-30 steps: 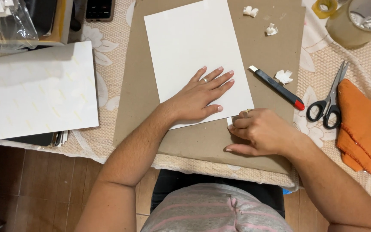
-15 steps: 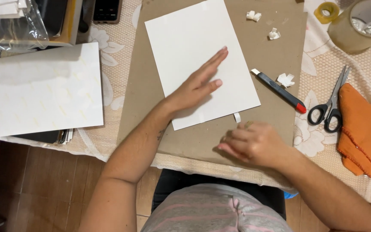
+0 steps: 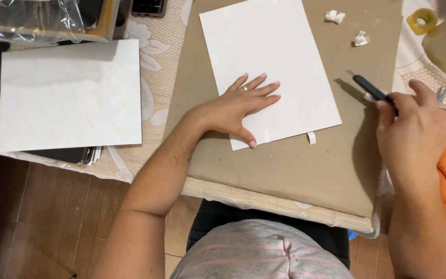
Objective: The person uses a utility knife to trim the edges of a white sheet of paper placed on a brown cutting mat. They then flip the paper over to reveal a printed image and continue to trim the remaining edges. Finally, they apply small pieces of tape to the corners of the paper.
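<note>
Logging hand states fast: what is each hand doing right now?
Left hand: open, flat on the white sheet.
Right hand: closed on the black utility knife.

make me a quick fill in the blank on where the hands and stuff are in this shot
1. The left hand lies flat on the white ____.
2. The right hand closes on a black utility ____.
3. The sheet rests on a brown ____ board.
4. A roll of tape lies at the top ____ corner.

Missing words: sheet; knife; cardboard; right
</note>
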